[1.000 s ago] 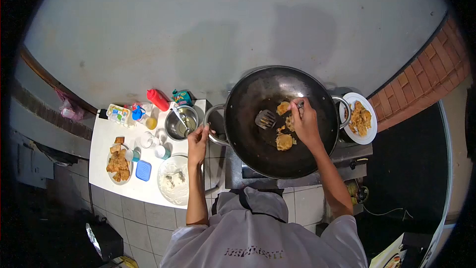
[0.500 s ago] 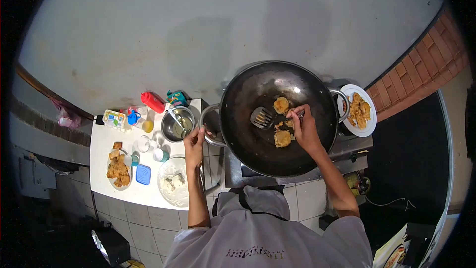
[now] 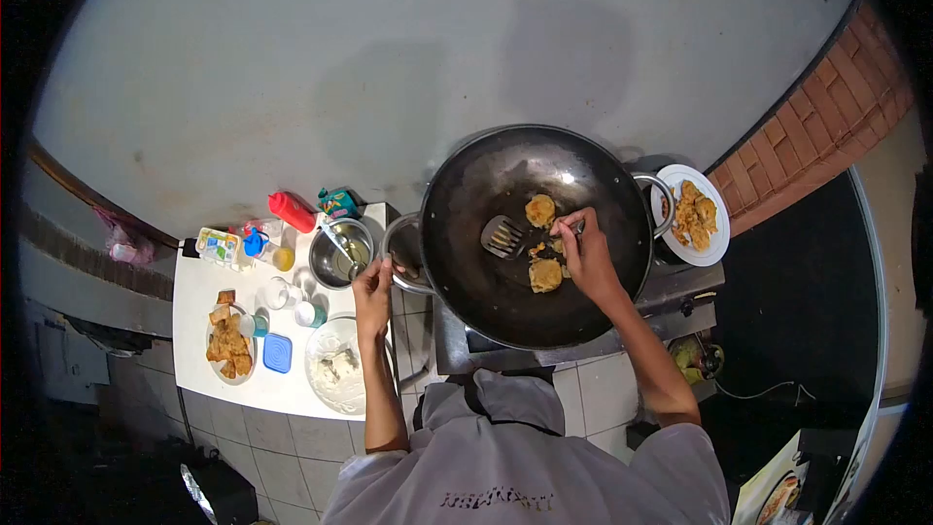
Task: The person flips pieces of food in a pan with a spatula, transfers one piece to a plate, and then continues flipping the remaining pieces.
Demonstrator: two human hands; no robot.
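A large dark wok [image 3: 466,306] fills the middle of the view, with two browned fried patties [image 3: 545,275] and some broken bits lying in it. My right hand [image 3: 587,258] is over the wok, closed around the handle of a slotted spatula [image 3: 502,237]. The spatula's head rests flat on the wok's bottom, left of the food. At the wok's left side, my left hand [image 3: 372,294] has its fingers closed on the outer edge of the loop handle [image 3: 393,233].
Right of the wok stands a white plate [image 3: 717,248] of fried pieces. The white table [image 3: 219,384] at left holds a metal bowl [image 3: 326,277] with a ladle, a plate of white batter [image 3: 326,394], a red bottle [image 3: 292,212], cups and another plate of fried food. A wall [image 3: 292,58] rises behind.
The whole view has shifted slightly, so things appear a little further left. Both hands keep their holds, and the food and spatula lie almost as before.
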